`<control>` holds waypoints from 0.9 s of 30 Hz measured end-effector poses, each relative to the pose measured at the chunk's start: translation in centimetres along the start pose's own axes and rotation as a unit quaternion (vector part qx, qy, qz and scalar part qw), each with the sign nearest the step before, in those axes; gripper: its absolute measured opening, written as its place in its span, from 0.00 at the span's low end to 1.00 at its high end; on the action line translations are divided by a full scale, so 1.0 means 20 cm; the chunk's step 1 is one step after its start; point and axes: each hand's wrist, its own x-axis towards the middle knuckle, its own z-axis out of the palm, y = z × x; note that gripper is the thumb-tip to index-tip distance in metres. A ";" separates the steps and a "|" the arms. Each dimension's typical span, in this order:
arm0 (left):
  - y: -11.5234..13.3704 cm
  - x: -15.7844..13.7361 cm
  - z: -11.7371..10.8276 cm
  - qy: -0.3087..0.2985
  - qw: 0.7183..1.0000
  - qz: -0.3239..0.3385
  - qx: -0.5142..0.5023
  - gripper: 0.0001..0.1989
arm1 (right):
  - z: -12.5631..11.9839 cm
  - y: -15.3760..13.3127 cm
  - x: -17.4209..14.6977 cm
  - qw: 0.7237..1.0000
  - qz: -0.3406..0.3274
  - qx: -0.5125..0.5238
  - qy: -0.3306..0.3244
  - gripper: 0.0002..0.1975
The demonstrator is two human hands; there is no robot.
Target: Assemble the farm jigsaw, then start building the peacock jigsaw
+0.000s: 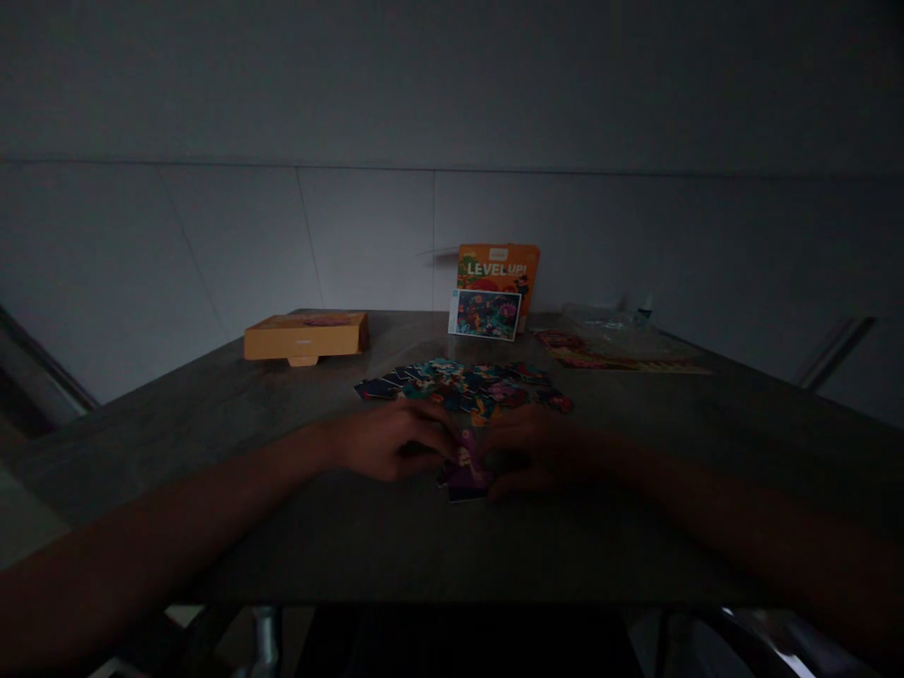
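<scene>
Purple jigsaw puzzle pieces [466, 471] lie on the dark table between my two hands. My left hand [392, 441] comes in from the left, its thumb and fingers closed at the upper left edge of these pieces. From the other side my right hand [529, 447] reaches over them, fingers curled down at their right edge. It is blurred and dim, so its grip is hard to make out. Just beyond the hands spreads a pile of loose, colourful puzzle pieces [452, 381].
An orange box [303, 337] lies at the back left. Behind the pile, a picture card [485, 314] leans on an upright orange "LEVEL UP!" box [498, 266]. At the back right are a printed sheet [621, 360] and clear plastic wrapping [600, 318]. A pale wall stands behind.
</scene>
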 end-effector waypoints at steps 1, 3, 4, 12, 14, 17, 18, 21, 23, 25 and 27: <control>0.00 0.00 0.00 -0.002 1.000 0.002 -0.001 0.13 | 0.00 0.00 0.00 1.000 0.002 0.003 -0.001 0.21; 0.00 0.00 0.00 -0.004 1.000 0.000 -0.001 0.13 | 0.00 -0.01 0.00 1.000 0.004 0.008 0.002 0.21; 0.00 0.00 0.00 -0.006 1.000 -0.001 0.000 0.14 | 0.00 0.00 0.00 1.000 0.003 0.009 0.003 0.21; 0.01 0.00 -0.01 -0.006 1.000 -0.001 -0.008 0.13 | 0.02 0.00 0.00 1.000 0.006 0.011 0.013 0.22; 0.01 0.00 -0.01 -0.006 1.000 -0.002 -0.008 0.13 | 0.01 -0.01 0.00 1.000 0.003 0.011 0.015 0.21; 0.01 0.00 -0.01 -0.006 1.000 -0.005 -0.009 0.14 | 0.00 -0.02 0.01 1.000 0.007 0.008 0.010 0.19; 0.01 0.00 -0.01 -0.007 1.000 -0.006 -0.010 0.14 | 0.00 -0.02 0.01 1.000 0.009 0.006 0.009 0.19; 0.01 0.00 -0.01 -0.008 1.000 -0.008 -0.013 0.14 | 0.00 -0.02 0.01 1.000 0.005 0.013 0.012 0.20; 0.00 0.00 -0.01 -0.009 1.000 -0.006 -0.013 0.14 | 0.00 -0.02 0.01 1.000 0.008 0.017 0.008 0.19; 0.00 0.00 -0.01 -0.008 1.000 -0.002 -0.014 0.14 | 0.00 -0.01 0.01 1.000 0.015 0.015 0.001 0.19; 0.01 0.00 -0.01 -0.006 1.000 -0.006 -0.018 0.14 | 0.00 -0.01 0.01 1.000 0.022 0.012 -0.004 0.19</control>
